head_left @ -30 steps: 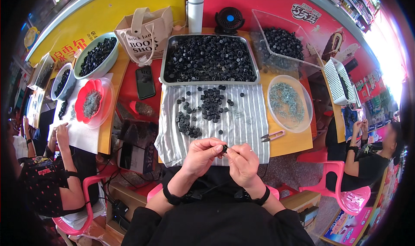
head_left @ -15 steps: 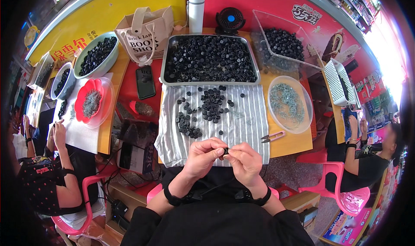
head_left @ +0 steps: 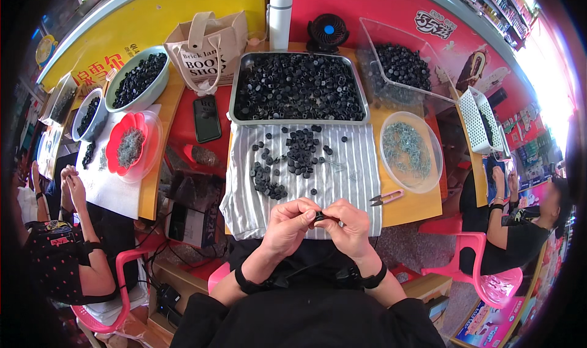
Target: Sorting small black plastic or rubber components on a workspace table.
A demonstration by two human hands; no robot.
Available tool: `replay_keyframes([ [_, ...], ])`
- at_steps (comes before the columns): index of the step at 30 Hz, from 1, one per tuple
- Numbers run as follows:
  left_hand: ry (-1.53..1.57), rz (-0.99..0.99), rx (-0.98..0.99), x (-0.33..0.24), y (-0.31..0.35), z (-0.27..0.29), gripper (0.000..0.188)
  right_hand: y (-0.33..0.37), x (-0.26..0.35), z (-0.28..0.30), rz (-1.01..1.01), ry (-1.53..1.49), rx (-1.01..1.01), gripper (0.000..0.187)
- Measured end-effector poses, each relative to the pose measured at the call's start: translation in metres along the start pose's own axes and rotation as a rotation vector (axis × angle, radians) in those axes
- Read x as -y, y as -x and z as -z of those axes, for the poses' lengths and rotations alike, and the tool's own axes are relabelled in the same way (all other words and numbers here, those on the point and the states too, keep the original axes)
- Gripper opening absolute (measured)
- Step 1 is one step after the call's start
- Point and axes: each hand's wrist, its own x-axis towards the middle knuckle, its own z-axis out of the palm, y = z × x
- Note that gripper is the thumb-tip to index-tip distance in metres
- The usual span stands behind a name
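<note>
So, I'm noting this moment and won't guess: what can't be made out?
In the head view:
Small black piece: exact shape, mostly covered by the left hand and right hand.
Shallow silvery metal tray: floor, mostly hidden under heaped black parts.
Thin blue-grey pieces in the round translucent plastic tub: too small to count.
Black shirt: cut off by the lower edge.

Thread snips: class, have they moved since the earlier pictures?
No: judged against the wooden table, the thread snips lie in the same place, partly over the striped cloth.

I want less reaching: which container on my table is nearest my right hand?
The round clear dish of thin pieces; the grey tray and clear box are farther from your right hand.
</note>
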Motion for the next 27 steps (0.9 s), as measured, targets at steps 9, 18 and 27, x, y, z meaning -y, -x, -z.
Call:
replay_keyframes([
  [9, -0.064, -0.039, -0.028, 0.002, -0.006, -0.002, 0.009, -0.007, -0.007, -0.002, 0.064, 0.022, 0.022, 0.019],
  [18, -0.048, 0.103, -0.079, -0.008, -0.006, 0.002, 0.018, -0.01, 0.002, -0.001, -0.052, 0.045, 0.023, 0.023],
  [27, -0.155, 0.191, 0.019, -0.016, -0.006, 0.023, 0.021, -0.183, 0.028, 0.151, -0.129, 0.007, -0.5, 0.047],
])
